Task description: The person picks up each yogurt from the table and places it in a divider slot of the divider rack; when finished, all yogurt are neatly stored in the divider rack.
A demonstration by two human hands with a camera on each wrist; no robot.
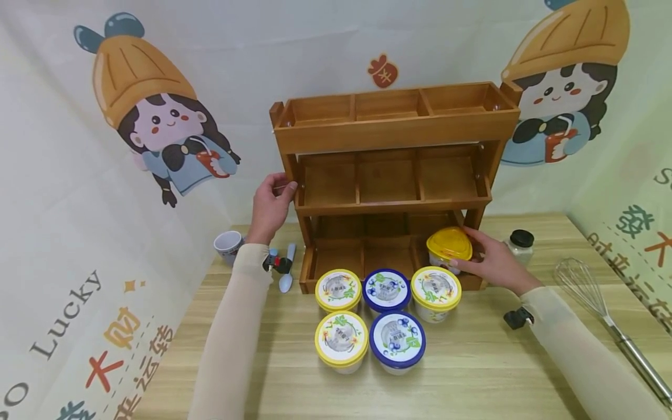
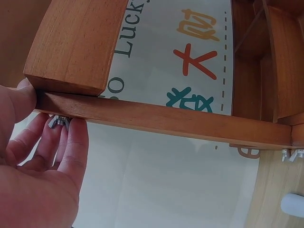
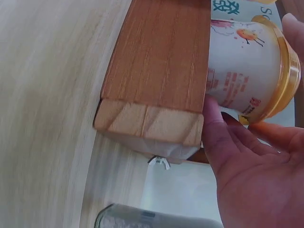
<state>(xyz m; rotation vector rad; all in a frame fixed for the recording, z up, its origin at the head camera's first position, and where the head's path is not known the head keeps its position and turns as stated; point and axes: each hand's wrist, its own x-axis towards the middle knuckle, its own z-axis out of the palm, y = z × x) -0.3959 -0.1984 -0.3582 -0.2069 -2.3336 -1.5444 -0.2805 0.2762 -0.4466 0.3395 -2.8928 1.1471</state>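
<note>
A three-tier wooden rack with divided trays stands against the wall. My left hand grips its left side at the middle tier; in the left wrist view, thumb and fingers lie either side of the wooden upright, fingers around a wing nut. My right hand holds a yellow-lidded tub at the right compartment of the bottom tray. The tub's printed white wall shows tilted over the tray's front board in the right wrist view; the hand partly hides the lid.
Before the rack stand yellow-lidded tubs and two blue-lidded tubs. A cup and a spoon are at left. To the right are a black-capped jar and a whisk.
</note>
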